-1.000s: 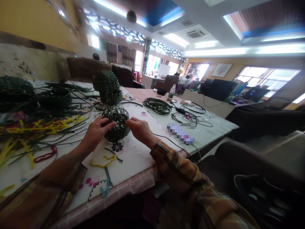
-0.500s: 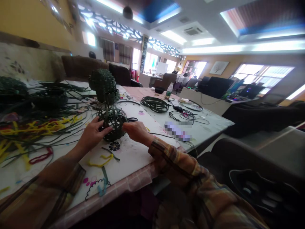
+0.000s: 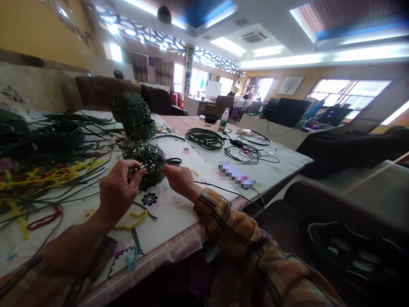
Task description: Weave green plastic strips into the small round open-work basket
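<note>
A small round dark green woven basket (image 3: 147, 164) rests on the white tablecloth (image 3: 179, 209) in front of me. My left hand (image 3: 116, 192) pinches a green strip at the basket's left side, fingers closed on it. On the right, my right hand (image 3: 179, 179) presses against the basket's lower side with fingers curled on the weave. Behind the basket stands a taller green woven ball (image 3: 133, 115) on a stem of strips.
Loose green strips (image 3: 57, 140) and yellow and red pipe cleaners (image 3: 41, 175) cover the table's left. A coil of green strips (image 3: 204, 138), black cables (image 3: 249, 154), scissors (image 3: 174, 161) and a bottle (image 3: 224, 120) lie farther right. Dark chairs stand beyond the table edge.
My left hand has drawn back from the basket's side and now pinches a strip. The view has shifted slightly; the basket stays between both hands.
</note>
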Demonstrator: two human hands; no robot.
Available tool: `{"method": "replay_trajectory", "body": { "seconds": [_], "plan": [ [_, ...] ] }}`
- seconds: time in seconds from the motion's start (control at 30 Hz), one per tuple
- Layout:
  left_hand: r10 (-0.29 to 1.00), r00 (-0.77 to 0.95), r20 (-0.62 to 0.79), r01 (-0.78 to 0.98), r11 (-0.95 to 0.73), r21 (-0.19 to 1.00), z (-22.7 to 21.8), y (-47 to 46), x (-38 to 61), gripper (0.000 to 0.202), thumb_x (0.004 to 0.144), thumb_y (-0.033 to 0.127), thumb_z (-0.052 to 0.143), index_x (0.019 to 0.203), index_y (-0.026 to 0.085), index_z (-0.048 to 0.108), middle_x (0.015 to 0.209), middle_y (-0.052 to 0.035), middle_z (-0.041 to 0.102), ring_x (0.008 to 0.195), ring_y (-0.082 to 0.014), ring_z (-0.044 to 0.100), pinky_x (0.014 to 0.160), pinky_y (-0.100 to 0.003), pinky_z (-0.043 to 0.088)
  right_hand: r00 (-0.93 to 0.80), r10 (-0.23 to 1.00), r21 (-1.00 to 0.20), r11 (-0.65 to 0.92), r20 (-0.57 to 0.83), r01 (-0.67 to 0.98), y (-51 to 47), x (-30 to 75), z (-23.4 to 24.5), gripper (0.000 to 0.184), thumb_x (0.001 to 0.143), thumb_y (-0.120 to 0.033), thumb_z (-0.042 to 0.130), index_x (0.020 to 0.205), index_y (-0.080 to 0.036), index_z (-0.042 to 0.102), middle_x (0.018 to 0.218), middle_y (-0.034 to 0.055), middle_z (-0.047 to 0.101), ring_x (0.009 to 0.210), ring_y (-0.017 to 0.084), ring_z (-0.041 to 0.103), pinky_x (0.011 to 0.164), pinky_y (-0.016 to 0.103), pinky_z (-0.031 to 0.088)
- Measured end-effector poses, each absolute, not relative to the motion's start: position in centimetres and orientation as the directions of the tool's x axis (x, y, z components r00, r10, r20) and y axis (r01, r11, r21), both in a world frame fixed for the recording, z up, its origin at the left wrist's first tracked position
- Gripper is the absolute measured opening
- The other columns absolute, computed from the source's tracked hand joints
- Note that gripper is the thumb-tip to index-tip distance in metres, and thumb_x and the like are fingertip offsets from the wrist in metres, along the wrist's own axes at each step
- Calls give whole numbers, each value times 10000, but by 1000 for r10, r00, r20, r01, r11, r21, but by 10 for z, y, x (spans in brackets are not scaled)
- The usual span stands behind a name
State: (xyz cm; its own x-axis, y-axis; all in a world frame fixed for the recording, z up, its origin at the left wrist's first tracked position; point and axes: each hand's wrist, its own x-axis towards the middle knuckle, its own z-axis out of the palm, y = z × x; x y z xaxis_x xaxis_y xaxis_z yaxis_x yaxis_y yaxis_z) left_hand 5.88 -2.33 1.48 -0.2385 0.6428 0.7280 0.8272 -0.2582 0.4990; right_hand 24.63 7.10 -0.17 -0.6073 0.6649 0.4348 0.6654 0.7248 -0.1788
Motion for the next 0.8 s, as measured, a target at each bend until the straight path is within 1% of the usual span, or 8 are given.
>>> {"method": "replay_trajectory", "body": {
  "seconds": [0.07,0.17,0.23,0.37,0.53,0.6,0.7,0.8],
  "plan": [
    [702,-271,659,816,-196,544,13,-24,67,313,898,478,625,1084,227,652,926,-33,700,664,-180,584,756,-341,447,-629,658,-150,731,415,665,66,245,-1,260,1054,-273,410,989,-226,657,916,30,747,774,149,637,627,304,238],
    [736,-325,595,766,-164,622,11,-20,72,436,842,480,648,1187,216,622,1071,-58,743,650,-175,624,737,-331,464,-663,630,-111,753,405,648,60,244,1,248,1053,-253,411,1014,-220,653,920,40,754,759,149,638,619,316,221],
    [795,-325,512,698,-163,697,10,-16,71,491,810,492,651,1212,212,614,1070,-66,755,599,-174,634,673,-323,475,-682,609,-100,771,404,629,58,243,1,246,1054,-245,410,1027,-217,653,919,43,755,754,147,635,611,320,215],
    [910,-242,336,555,-154,818,11,-10,69,443,743,534,685,1037,202,682,715,-5,702,457,-170,569,517,-297,439,-697,585,-81,787,414,612,59,242,-1,238,1055,-239,426,1022,-212,660,917,33,747,732,135,613,597,318,210],
    [911,-276,307,406,-179,896,12,-8,70,436,671,573,766,884,198,709,662,11,656,464,-128,498,434,-256,369,-596,601,-83,738,533,670,65,242,-3,440,1087,-461,399,868,-189,666,835,55,697,717,141,561,627,323,235],
    [914,-271,303,377,-188,907,12,-7,70,414,668,569,773,840,199,702,614,20,622,448,-117,473,426,-250,351,-583,551,-55,753,597,655,66,241,-2,483,1080,-509,389,839,-189,659,815,66,672,762,163,551,687,327,277],
    [915,-259,308,354,-206,912,12,-5,70,393,677,554,766,830,201,686,567,33,581,423,-115,462,429,-252,356,-545,502,-13,744,671,668,70,241,0,493,1048,-575,407,847,-198,654,820,73,650,851,202,530,844,353,322],
    [919,-252,303,311,-219,925,10,-3,71,420,630,540,796,841,200,666,631,29,615,428,-120,486,437,-263,391,-463,498,-20,697,733,717,72,241,2,507,1004,-639,442,852,-204,652,849,76,643,921,227,508,1031,413,287]
  ]
}}
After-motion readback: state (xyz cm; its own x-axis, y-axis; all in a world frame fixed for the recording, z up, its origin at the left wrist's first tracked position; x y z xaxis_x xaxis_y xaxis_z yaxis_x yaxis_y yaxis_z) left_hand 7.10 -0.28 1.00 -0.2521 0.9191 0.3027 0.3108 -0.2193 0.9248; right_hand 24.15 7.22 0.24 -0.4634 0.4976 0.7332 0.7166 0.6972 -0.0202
